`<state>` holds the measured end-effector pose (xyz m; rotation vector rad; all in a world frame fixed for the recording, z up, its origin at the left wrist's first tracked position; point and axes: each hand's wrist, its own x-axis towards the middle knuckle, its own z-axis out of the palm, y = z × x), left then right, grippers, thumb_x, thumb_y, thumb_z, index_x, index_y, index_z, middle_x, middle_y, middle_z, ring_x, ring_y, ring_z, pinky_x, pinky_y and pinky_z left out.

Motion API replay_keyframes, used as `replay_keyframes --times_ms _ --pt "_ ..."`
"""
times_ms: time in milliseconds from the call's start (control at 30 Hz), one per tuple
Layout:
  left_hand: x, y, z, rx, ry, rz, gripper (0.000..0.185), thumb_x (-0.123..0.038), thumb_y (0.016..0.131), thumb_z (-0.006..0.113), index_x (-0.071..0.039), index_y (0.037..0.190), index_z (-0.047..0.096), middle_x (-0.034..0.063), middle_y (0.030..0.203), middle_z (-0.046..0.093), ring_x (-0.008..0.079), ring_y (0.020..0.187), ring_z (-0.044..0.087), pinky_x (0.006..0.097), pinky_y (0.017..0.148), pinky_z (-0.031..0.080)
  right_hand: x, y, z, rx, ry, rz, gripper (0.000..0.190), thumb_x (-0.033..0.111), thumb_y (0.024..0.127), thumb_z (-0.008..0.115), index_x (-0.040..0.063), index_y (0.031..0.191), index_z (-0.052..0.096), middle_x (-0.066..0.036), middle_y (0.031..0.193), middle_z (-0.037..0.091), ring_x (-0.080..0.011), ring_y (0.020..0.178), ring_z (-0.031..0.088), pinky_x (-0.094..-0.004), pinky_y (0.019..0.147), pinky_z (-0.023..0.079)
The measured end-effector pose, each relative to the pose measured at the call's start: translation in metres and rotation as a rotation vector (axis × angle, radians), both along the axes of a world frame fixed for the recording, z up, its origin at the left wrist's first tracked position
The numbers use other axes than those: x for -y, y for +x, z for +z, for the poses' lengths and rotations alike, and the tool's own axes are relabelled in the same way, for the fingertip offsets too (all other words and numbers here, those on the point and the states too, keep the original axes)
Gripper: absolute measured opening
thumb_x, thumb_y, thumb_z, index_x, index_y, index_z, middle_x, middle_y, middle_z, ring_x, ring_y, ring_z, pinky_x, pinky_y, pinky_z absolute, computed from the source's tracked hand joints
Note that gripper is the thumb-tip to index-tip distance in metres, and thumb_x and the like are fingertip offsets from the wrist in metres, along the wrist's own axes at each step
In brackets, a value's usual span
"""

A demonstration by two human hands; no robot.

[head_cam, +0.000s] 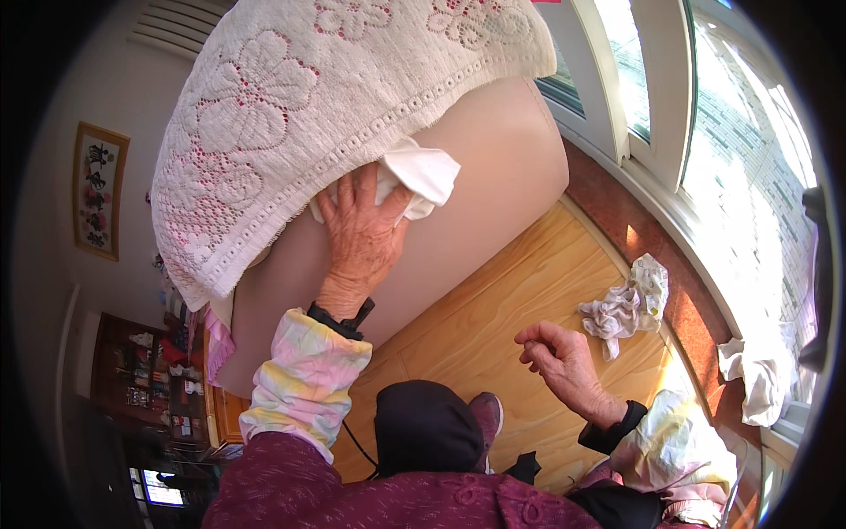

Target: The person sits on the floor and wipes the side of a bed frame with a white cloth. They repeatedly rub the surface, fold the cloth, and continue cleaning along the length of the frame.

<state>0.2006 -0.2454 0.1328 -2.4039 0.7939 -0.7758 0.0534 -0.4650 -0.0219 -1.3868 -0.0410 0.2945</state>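
Note:
My left hand (365, 235) is spread over a white cloth (426, 173), pressing it against the smooth beige side of a padded piece of furniture (489, 172), apparently a sofa. Part of the cloth bunches up beyond my thumb and forefinger. A white lace-patterned cover (264, 125) drapes over the furniture, its fringed edge just above my fingers. My right hand (558, 360) hangs over the wood-patterned floor (456, 330) with its fingers curled in, and nothing shows in it. Nearby, crumpled cloths (624, 305) lie at the floor's edge.
Along the right runs a reddish stone sill (687, 311) below sliding window frames (621, 79). Another white cloth (757, 377) hangs over the sill. My covered knee (428, 426) and a shoe (488, 420) are below. A dark shelf cabinet (142, 377) with small items stands left.

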Motion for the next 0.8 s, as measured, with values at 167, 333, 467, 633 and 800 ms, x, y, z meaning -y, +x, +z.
replay_keyframes --times_ms 167,333,467,633,800 --pt "0.057 0.040 -0.007 -0.018 -0.039 -0.155 0.053 -0.020 0.076 0.067 -0.029 0.126 0.055 0.0109 0.137 0.038 0.0366 0.127 0.033 0.0561 0.101 0.028 -0.009 0.001 0.005 0.016 0.021 0.042 0.019 0.008 0.085 0.050 -0.001 0.096 0.063 -0.011 0.072 0.066 -0.0166 0.065 0.065 -0.0292 0.063 0.052" --pt "0.120 0.072 -0.018 -0.019 -0.001 -0.348 0.049 -0.019 0.078 0.065 -0.022 0.126 0.055 0.0070 0.137 0.040 0.0279 0.128 0.035 0.0467 0.103 0.030 -0.008 -0.008 0.009 0.018 -0.041 0.093 0.018 0.005 0.087 0.048 -0.001 0.097 0.061 -0.005 0.075 0.064 -0.0114 0.071 0.062 -0.0261 0.063 0.052" --pt "0.110 0.062 -0.033 -0.036 0.218 -0.378 0.047 -0.019 0.080 0.061 -0.011 0.126 0.054 0.0074 0.139 0.041 0.0220 0.131 0.034 0.0438 0.104 0.028 -0.005 -0.014 0.012 0.055 -0.071 0.054 0.018 0.005 0.086 0.048 -0.001 0.097 0.061 -0.006 0.075 0.064 -0.0120 0.071 0.063 -0.0266 0.062 0.052" --pt "0.006 -0.010 -0.053 -0.202 0.579 -0.345 0.043 -0.017 0.086 0.050 -0.006 0.128 0.052 0.0071 0.138 0.046 0.0182 0.133 0.036 0.0412 0.110 0.022 0.000 -0.016 0.009 0.026 -0.067 0.041 0.019 0.006 0.084 0.051 -0.001 0.095 0.063 -0.014 0.076 0.067 -0.0211 0.074 0.069 -0.0316 0.068 0.053" --pt "-0.055 -0.049 -0.037 -0.409 0.697 -0.144 0.049 -0.016 0.087 0.047 -0.010 0.135 0.047 0.0043 0.139 0.045 0.0140 0.134 0.035 0.0410 0.113 0.017 -0.001 -0.011 0.002 0.014 -0.058 0.067 0.019 0.007 0.083 0.051 0.000 0.095 0.063 -0.015 0.076 0.067 -0.0221 0.074 0.069 -0.0323 0.069 0.053"
